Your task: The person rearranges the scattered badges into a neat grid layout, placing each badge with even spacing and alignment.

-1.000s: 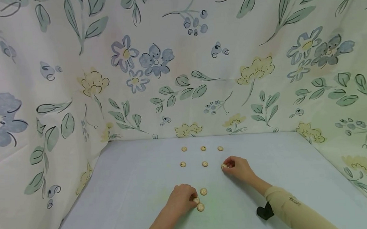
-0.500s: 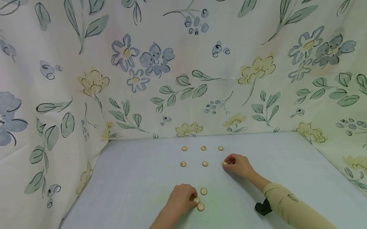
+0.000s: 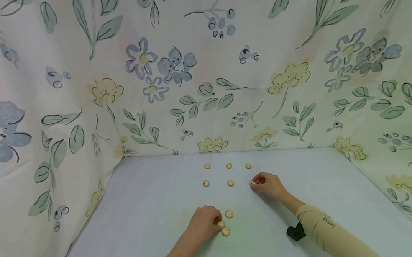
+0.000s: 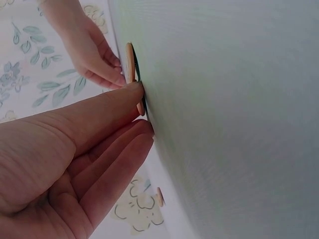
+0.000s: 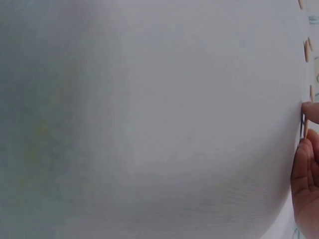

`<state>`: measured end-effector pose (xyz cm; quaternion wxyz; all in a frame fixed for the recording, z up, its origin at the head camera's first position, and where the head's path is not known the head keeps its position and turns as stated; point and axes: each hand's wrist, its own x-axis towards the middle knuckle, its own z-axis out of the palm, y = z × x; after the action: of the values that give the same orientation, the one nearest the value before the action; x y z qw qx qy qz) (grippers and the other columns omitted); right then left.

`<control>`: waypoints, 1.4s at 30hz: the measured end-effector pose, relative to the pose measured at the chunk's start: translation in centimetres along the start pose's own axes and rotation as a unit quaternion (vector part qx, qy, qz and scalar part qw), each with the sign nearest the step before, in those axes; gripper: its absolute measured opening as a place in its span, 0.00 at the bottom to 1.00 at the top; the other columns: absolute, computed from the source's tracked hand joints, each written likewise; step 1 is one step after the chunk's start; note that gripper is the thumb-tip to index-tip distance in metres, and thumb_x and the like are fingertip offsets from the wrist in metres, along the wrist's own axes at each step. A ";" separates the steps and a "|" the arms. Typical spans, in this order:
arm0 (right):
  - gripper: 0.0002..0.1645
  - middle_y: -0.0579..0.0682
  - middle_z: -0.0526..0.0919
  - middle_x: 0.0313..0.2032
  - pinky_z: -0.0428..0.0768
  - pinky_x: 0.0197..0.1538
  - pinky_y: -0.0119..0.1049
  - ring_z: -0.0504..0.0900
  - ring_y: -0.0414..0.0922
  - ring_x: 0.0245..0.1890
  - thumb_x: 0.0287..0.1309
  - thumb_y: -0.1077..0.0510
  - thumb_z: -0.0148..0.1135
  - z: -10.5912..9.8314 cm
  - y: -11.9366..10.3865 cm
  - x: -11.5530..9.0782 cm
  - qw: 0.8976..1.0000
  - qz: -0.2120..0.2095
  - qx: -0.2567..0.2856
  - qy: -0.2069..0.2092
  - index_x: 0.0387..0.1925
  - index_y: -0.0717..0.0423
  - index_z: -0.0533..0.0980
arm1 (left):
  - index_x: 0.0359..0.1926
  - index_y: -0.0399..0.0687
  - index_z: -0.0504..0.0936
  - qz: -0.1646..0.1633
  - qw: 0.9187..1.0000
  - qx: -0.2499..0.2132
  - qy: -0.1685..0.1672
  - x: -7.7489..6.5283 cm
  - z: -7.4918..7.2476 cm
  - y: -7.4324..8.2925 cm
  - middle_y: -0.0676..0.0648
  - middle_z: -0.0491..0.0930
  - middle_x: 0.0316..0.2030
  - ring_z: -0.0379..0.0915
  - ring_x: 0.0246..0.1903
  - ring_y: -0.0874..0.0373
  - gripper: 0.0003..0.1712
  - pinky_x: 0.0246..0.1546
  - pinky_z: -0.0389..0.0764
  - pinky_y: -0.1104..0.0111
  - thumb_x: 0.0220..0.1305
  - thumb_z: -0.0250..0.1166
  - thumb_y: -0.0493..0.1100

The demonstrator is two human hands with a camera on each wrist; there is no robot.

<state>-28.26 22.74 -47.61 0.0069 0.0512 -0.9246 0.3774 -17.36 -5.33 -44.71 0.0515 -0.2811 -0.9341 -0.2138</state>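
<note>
My left hand (image 3: 204, 222) pinches a small round wooden disc (image 3: 221, 223) with a marked face, low on the table. A second wooden disc (image 3: 226, 231) lies right against it, and a third disc (image 3: 229, 214) sits just beyond. In the left wrist view, thumb and fingertips hold the disc (image 4: 141, 108) by its edge, close to the tabletop. Farther off, my right hand (image 3: 268, 184) pinches another wooden disc (image 3: 253, 183) at the right end of the nearer row. The right wrist view catches that disc (image 5: 306, 127) between thumb and fingers at the frame's edge.
Two discs, one (image 3: 206, 183) at left and one (image 3: 230, 183) in the middle, share the nearer row. Behind them lies a row of three, its middle disc (image 3: 229, 166) dark-spotted. A floral cloth (image 3: 205, 117) rises around the pale table (image 3: 154, 207).
My right hand has shifted slightly away from me with its disc, then stays nearly still. The left hand and the other discs keep their places; the head view drifts a little.
</note>
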 end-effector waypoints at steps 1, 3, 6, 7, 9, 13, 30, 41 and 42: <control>0.13 0.47 0.78 0.28 0.74 0.30 0.35 0.74 0.43 0.29 0.52 0.57 0.72 0.0 0.0 0.0 1.000 0.000 -0.001 0.000 0.36 0.59 0.79 | 0.24 0.49 0.85 0.000 1.000 -0.001 0.000 0.0 0.0 0.0 0.58 0.74 0.20 0.63 0.22 0.68 0.07 0.30 0.70 0.67 0.44 0.77 0.38; 0.13 0.47 0.78 0.28 0.74 0.30 0.35 0.74 0.43 0.29 0.52 0.57 0.72 0.0 0.0 0.0 1.000 -0.001 -0.002 0.001 0.36 0.59 0.79 | 0.25 0.49 0.85 0.000 1.000 -0.002 0.000 0.0 0.0 0.0 0.58 0.74 0.20 0.63 0.22 0.68 0.07 0.30 0.69 0.67 0.44 0.77 0.38; 0.13 0.47 0.78 0.28 0.73 0.31 0.35 0.74 0.43 0.30 0.52 0.57 0.72 0.0 0.2 0.0 1.000 -0.003 -0.002 0.001 0.36 0.59 0.79 | 0.25 0.49 0.85 0.000 1.000 -0.004 0.001 0.0 0.0 0.0 0.58 0.74 0.20 0.62 0.22 0.68 0.07 0.29 0.68 0.68 0.44 0.77 0.38; 0.13 0.47 0.78 0.28 0.73 0.31 0.35 0.74 0.43 0.30 0.52 0.57 0.72 0.0 0.2 0.0 1.000 -0.004 0.000 0.002 0.36 0.59 0.79 | 0.25 0.49 0.85 0.000 1.000 -0.004 0.001 0.0 0.0 0.0 0.58 0.74 0.20 0.63 0.22 0.68 0.07 0.29 0.68 0.68 0.44 0.77 0.38; 0.13 0.47 0.78 0.28 0.73 0.32 0.35 0.74 0.43 0.30 0.52 0.57 0.72 0.0 0.2 0.0 1.000 -0.006 0.001 0.003 0.36 0.59 0.79 | 0.25 0.49 0.85 0.002 1.000 -0.004 0.003 -0.1 0.0 0.0 0.58 0.75 0.20 0.63 0.22 0.68 0.07 0.29 0.69 0.68 0.44 0.77 0.37; 0.13 0.46 0.78 0.28 0.73 0.31 0.35 0.73 0.43 0.29 0.52 0.56 0.72 -0.1 0.2 -0.1 1.000 -0.009 0.004 0.004 0.36 0.59 0.79 | 0.25 0.49 0.85 0.002 1.000 -0.003 0.003 0.0 0.1 -0.1 0.58 0.76 0.20 0.65 0.22 0.68 0.07 0.30 0.69 0.67 0.44 0.76 0.38; 0.15 0.46 0.79 0.30 0.73 0.32 0.32 0.74 0.41 0.31 0.52 0.54 0.73 0.2 0.6 -1.3 0.999 -0.009 0.025 0.031 0.39 0.58 0.80 | 0.25 0.49 0.86 0.001 1.000 -0.006 0.008 0.0 0.1 0.0 0.58 0.77 0.21 0.66 0.22 0.67 0.07 0.29 0.68 0.68 0.44 0.77 0.38; 0.15 0.44 0.79 0.29 0.75 0.33 0.30 0.75 0.41 0.30 0.49 0.56 0.75 1.2 -0.5 -3.8 0.997 -0.042 0.061 0.026 0.38 0.56 0.80 | 0.25 0.49 0.86 -0.019 1.000 -0.011 0.009 -0.2 0.1 0.2 0.57 0.78 0.22 0.67 0.23 0.66 0.06 0.31 0.71 0.64 0.46 0.76 0.37; 0.15 0.44 0.79 0.29 0.75 0.34 0.30 0.75 0.40 0.30 0.49 0.57 0.75 1.3 -0.7 -4.0 0.997 -0.046 0.064 0.024 0.38 0.56 0.80 | 0.25 0.49 0.86 -0.020 1.000 -0.012 0.008 -0.2 0.1 0.2 0.57 0.78 0.22 0.67 0.23 0.66 0.06 0.31 0.72 0.64 0.47 0.76 0.37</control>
<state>-24.20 21.69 -48.31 0.0429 0.0852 -0.8947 0.4364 -17.06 -5.25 -44.82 0.0514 -0.2614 -0.9363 -0.2287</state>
